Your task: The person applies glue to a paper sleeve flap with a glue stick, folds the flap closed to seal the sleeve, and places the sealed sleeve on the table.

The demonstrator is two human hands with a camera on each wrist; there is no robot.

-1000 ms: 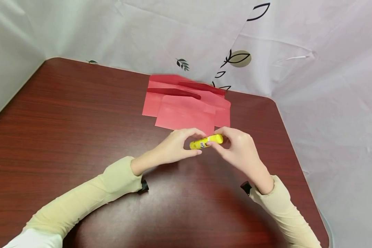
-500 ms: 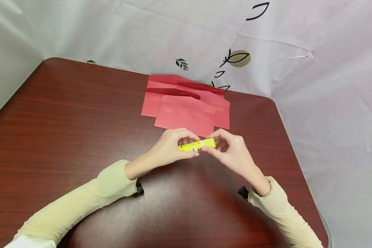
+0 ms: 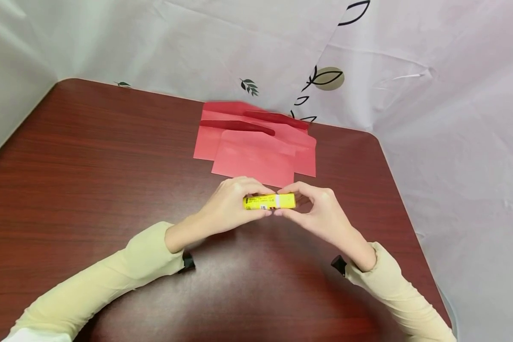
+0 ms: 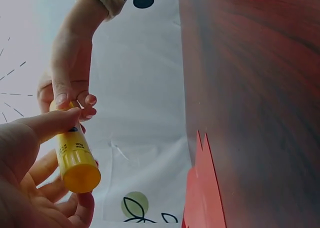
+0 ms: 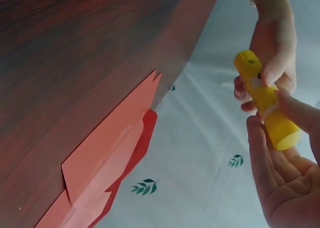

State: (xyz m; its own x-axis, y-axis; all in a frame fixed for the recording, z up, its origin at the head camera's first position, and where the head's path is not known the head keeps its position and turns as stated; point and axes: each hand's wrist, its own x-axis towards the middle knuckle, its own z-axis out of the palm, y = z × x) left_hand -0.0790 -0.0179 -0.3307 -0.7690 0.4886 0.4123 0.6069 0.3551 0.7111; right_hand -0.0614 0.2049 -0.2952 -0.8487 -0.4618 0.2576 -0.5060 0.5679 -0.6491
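A yellow glue stick [image 3: 262,203] with a white band lies level between both hands in the head view. My left hand [image 3: 226,205] pinches its left part between thumb and fingers. On the other end, my right hand [image 3: 325,213] grips the cap side, thumb below and index finger above. The left wrist view shows the ridged round base of the glue stick [image 4: 81,175] by the left fingers. In the right wrist view the plain end of the glue stick [image 5: 281,133] faces the camera over the right palm. Both sets of fingertips nearly meet at the white band.
Several red envelopes [image 3: 254,159] lie overlapped at the back of the dark wooden table [image 3: 111,156], some with flaps raised. A pale curtain [image 3: 166,47] with leaf prints hangs behind and beside the table. Small black devices [image 3: 338,265] sit at both wrists.
Both hands have shifted slightly left with the glue stick, which has turned from tilted to nearly level. The left fingers have gone from loosely around its end to pinching it. The envelopes stay put.
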